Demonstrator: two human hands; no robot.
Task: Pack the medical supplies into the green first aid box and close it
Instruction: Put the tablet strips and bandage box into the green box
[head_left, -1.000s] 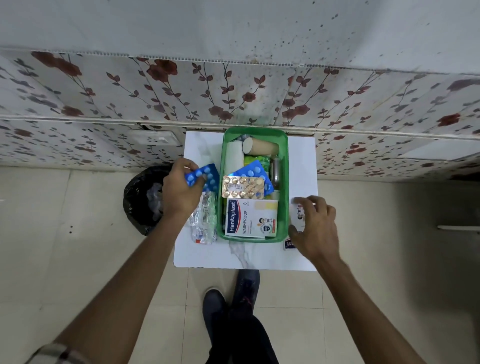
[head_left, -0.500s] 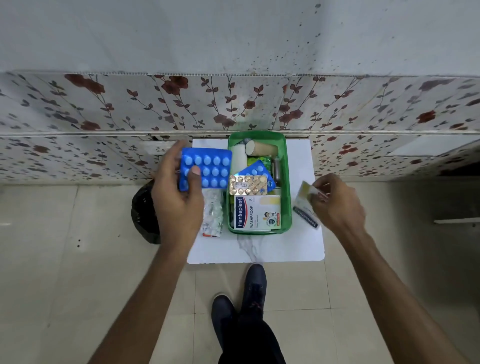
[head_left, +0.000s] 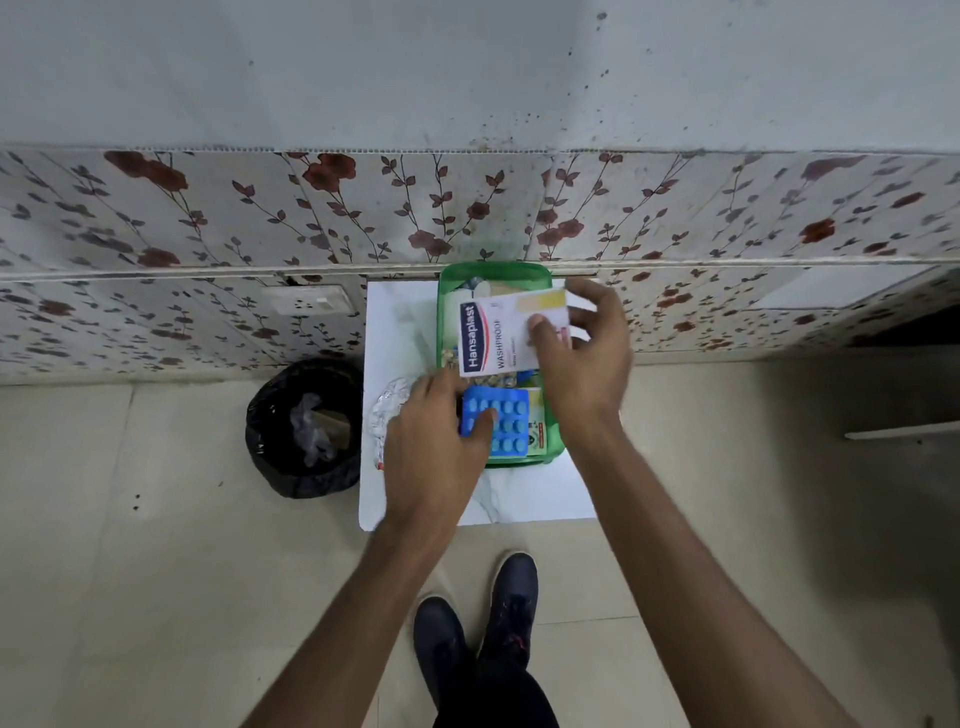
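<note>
I see box (head_left: 448, 332): translucent green plastic | blister pack (head_left: 506, 421): glossy blue plastic | carton (head_left: 501, 332): smooth printed card | desk (head_left: 524, 504): glossy white marble-look

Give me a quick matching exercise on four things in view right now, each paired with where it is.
Things:
1. Hansaplast box
2. blue blister pack
3. black bin
4. clear wrapped packet

Places:
A. on the floor left of the table
B. on the table left of the green box
C. held in the right hand above the green box
D. under the left hand, at the green box's near end

Pairs: 1-C, 2-D, 3-A, 4-B
</note>
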